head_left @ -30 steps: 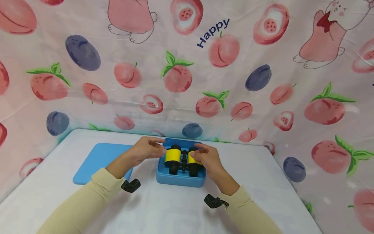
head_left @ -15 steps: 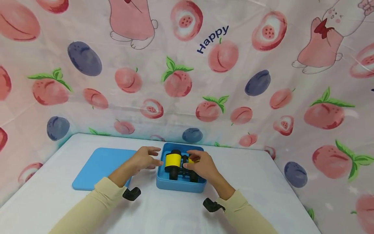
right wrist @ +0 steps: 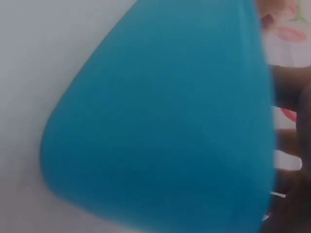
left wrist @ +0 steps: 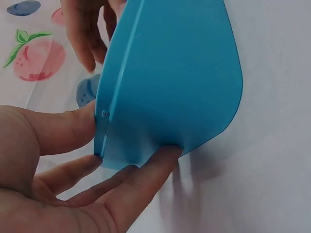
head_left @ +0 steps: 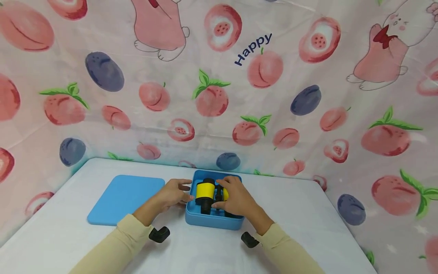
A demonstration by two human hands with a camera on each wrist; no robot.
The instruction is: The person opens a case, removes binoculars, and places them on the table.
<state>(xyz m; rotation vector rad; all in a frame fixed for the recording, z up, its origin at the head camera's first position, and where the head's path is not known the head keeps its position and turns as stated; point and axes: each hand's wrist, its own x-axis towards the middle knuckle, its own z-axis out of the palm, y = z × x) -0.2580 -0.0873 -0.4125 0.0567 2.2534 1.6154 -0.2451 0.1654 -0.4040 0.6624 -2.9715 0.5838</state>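
Note:
Black binoculars with yellow bands [head_left: 205,191] lie in a blue rectangular box [head_left: 213,221]. My right hand [head_left: 239,198] reaches into the box from the right and grips the right barrel between thumb and fingers, covering most of that barrel. At the box's left side is my left hand [head_left: 172,194], its thumb tip at the rim and its fingers extended against the outer wall. The left wrist view shows those fingertips on the blue box wall [left wrist: 170,73]. In the right wrist view the box wall [right wrist: 160,121] fills the frame and hides the binoculars.
A flat blue lid [head_left: 124,199] lies on the white table [head_left: 291,205] left of the box, near the left forearm. Close behind the box rises a peach-print cloth backdrop [head_left: 219,95]. A black wrist-worn device [head_left: 159,234] sticks out under the left sleeve; another is at the right.
My right hand has moved left and down from the right barrel's outer side to over it, covering more of the binoculars. The left hand has lowered to the box's left rim.

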